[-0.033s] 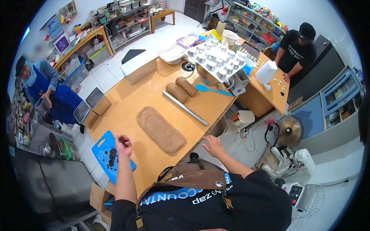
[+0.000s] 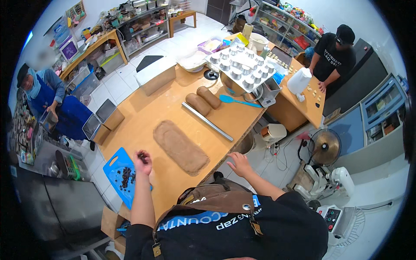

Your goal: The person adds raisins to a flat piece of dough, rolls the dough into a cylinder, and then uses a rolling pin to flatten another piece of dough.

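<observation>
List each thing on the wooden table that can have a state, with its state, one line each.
flat dough slab: rolled out, lying flat
two dough logs: rolled up, side by side
blue cutting board: holding dark chopped pieces
left hand: pinched on dark pieces, raised over the board's edge
right hand: open, empty, at the table's edge
tray of metal cups: propped on a pot

The person wears a black short-sleeved shirt with blue and white lettering across it. Over it hangs a brown apron with leather-like straps, metal rivets and buckles. Both forearms are bare.
</observation>
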Demonstrator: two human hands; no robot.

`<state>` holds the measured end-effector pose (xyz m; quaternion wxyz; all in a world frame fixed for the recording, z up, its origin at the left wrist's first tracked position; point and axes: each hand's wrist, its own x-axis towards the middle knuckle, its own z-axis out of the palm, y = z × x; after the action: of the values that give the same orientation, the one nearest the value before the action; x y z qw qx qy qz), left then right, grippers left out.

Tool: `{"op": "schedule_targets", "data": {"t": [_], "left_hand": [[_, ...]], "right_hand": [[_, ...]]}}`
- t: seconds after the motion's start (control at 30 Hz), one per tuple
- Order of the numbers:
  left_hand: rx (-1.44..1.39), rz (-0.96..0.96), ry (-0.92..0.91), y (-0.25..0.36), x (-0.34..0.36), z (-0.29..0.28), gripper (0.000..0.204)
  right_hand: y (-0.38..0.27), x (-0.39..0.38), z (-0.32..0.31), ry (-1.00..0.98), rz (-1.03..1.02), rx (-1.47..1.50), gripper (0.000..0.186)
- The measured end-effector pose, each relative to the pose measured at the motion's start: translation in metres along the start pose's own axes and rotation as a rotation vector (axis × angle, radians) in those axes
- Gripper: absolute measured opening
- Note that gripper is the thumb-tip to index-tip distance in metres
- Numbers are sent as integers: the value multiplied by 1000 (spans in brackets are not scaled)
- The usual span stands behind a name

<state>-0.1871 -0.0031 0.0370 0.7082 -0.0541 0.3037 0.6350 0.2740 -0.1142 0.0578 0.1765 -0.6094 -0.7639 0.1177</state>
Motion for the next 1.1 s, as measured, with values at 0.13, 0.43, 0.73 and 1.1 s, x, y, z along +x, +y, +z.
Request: {"op": "schedule_targets", "data": {"t": [0.13, 0.43, 0.73, 1.1], "left_hand": [[80, -175, -24, -62, 34, 0, 24], [667, -354, -67, -127, 55, 13, 17], [591, -91, 232, -85, 111, 53, 20], [737, -113, 262, -63, 137, 87, 15]], "right_hand": [[14, 7, 1, 2, -12, 24, 39], [62, -8, -6, -5, 127, 61, 39], [86, -4, -17, 21, 170, 78, 38], [110, -4, -22, 7, 182, 50, 38]]}}
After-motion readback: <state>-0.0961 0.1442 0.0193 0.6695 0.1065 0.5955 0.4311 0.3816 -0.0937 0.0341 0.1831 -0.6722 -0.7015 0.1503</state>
